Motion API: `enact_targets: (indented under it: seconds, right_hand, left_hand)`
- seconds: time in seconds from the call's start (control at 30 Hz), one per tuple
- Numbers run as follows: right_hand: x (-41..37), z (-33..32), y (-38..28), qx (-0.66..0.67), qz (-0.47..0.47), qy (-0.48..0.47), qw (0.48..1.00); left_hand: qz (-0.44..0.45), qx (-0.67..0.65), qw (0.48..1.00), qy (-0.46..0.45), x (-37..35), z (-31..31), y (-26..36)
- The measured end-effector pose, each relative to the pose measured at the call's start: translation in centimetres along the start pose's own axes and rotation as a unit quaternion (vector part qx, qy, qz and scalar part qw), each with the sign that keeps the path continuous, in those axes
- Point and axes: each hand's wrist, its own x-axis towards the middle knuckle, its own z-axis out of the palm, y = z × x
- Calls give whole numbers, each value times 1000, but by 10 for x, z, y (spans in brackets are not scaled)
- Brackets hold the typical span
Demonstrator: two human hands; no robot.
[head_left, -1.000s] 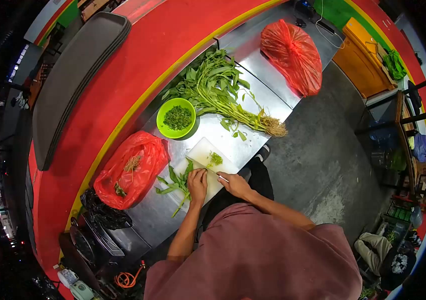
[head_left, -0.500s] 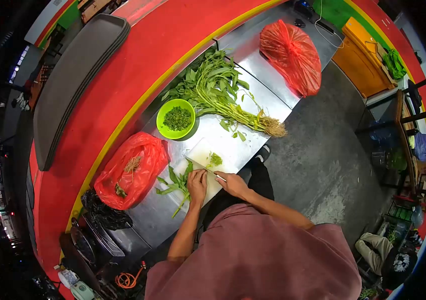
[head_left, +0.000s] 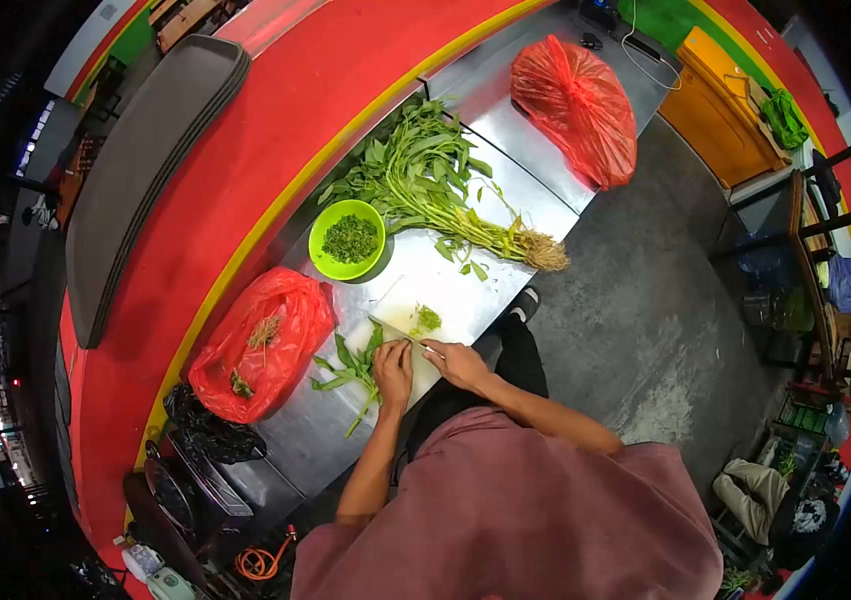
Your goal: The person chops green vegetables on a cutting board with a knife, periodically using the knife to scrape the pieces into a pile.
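Note:
My left hand [head_left: 394, 372] is closed around leafy green stems [head_left: 354, 372], pressing them on the white cutting board [head_left: 396, 299]. Leaves poke out to its left. In my right hand [head_left: 459, 365] is a knife [head_left: 432, 349], its blade close to the left fingertips and partly hidden. A small heap of chopped greens [head_left: 429, 318] lies on the board just beyond the blade. Behind the board stands a lime-green bowl [head_left: 318, 246] with finely chopped greens in it. To its right lies a large bunch of leafy stems [head_left: 426, 190] with roots still attached.
An opened red plastic bag [head_left: 296, 350] with root scraps sits at the left, beside a crumpled black bag [head_left: 208, 425]. A tied red bag [head_left: 581, 115] rests at the table's far right end. The red counter wall [head_left: 276, 130] runs along the back.
My right hand and the knife have shifted slightly toward my left hand. The whole view has tilted a little. My left hand keeps its grip on the stems.

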Motion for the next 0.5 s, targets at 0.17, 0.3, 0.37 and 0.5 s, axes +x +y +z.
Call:
enact_targets:
  seconds: [0.17, 0.3, 0.37, 0.5]
  right_hand:
    - [-19, -9, -3, 17, -7, 17, 1000]
    - [-11, -2, 4, -22, -12, 15, 1000]
    - [-3, 4, 7, -41, -29, 29, 998]
    - [5, 4, -2, -52, -17, 13, 998]
  left_hand:
    - [-12, -5, 1000, -4, 0, 0, -1]
    - [-14, 0, 1000, -16, -2, 0, -3]
    - [-14, -7, 1000, -17, -3, -1, 2]
    - [-2, 3, 1000, 1, -3, 1, 3]
